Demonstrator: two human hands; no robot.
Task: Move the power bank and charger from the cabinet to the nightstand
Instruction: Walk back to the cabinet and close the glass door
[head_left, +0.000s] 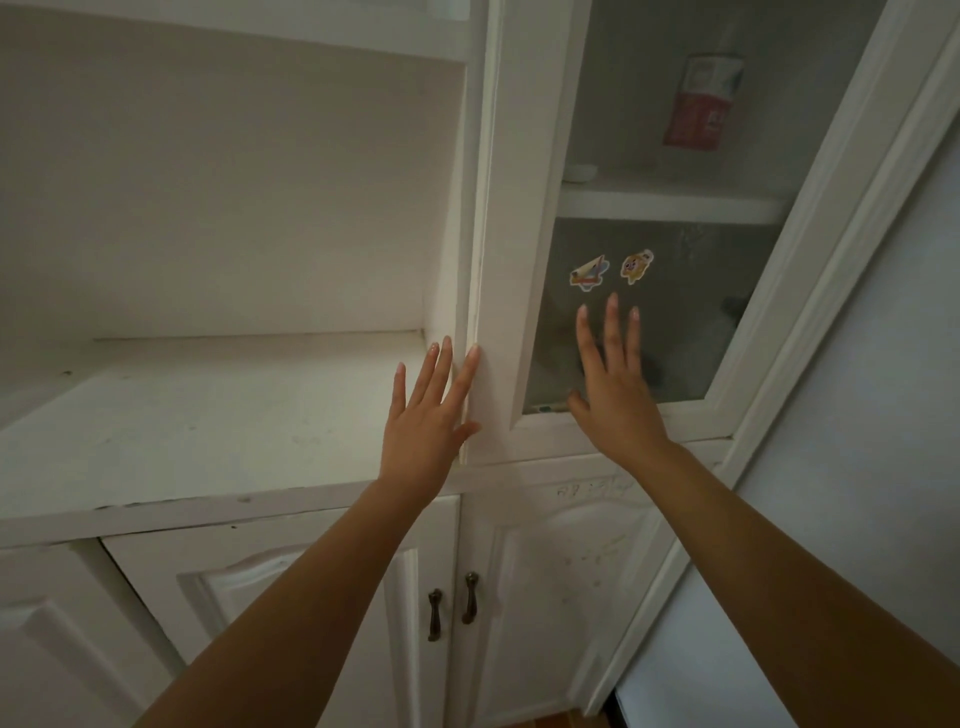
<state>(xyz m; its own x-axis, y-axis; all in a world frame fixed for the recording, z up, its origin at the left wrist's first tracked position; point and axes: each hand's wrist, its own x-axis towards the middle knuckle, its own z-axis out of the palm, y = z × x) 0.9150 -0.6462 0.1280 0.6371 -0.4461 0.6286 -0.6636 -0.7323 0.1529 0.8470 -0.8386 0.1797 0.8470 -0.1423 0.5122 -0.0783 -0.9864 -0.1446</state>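
I face a white cabinet with a frosted-glass door on the right. My left hand is open, its fingertips resting at the left edge of the door frame. My right hand is open, fingers spread, flat against the lower glass pane. Dark blurred shapes show behind the glass on the lower shelf; I cannot tell what they are. No power bank or charger is clearly visible.
An open shelf lies to the left of the door. Two stickers sit on the glass. Behind the upper pane stand a red-and-white package and a small white dish. Below are two doors with dark handles.
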